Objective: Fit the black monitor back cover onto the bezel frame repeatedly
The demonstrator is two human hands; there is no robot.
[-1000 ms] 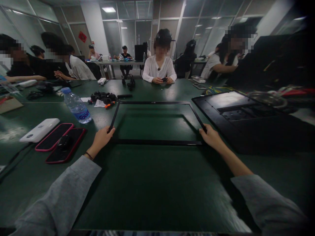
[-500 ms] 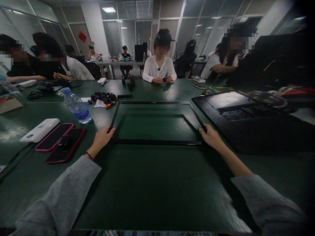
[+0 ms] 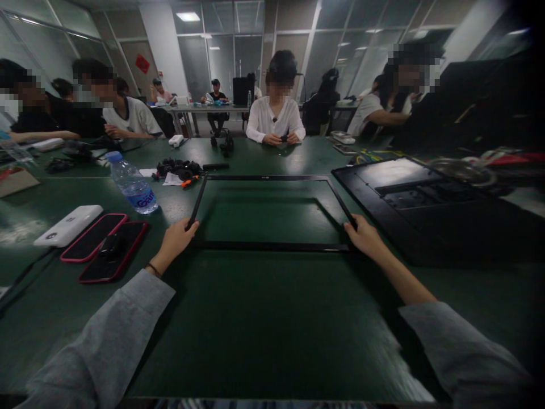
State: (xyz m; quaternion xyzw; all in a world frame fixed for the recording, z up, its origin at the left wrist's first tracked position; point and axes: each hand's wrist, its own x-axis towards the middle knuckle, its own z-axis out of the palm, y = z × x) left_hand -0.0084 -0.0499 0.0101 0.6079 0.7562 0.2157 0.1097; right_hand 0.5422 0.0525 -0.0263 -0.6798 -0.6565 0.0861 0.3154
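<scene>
A thin black rectangular frame (image 3: pixel 272 247), like a monitor bezel, is held between both hands over the green table (image 3: pixel 272 318). Through its hollow middle the tabletop and the frame's shadow show. My left hand (image 3: pixel 175 241) grips the frame's left side near the lower corner, thumb pressed on it. On the opposite side, my right hand (image 3: pixel 365 234) is closed round the right edge at about the same height. The far edge carries a small pale mark, too small to read. Right of my right hand lies a large black panel (image 3: pixel 395 221), which looks like a monitor's back housing.
Left of the frame stand a water bottle (image 3: pixel 135 184), a white power bank (image 3: pixel 68 226) with a cable, and two red-edged phones (image 3: pixel 96 237). Black gear (image 3: pixel 179 169) lies behind them. Cables (image 3: pixel 460 170) sit beyond the panel. Across the table sits a person in white (image 3: pixel 276 119).
My hands and the frame have stayed in nearly the same place. At the left background, a person in dark clothing has shifted, and more of a person in a white shirt shows.
</scene>
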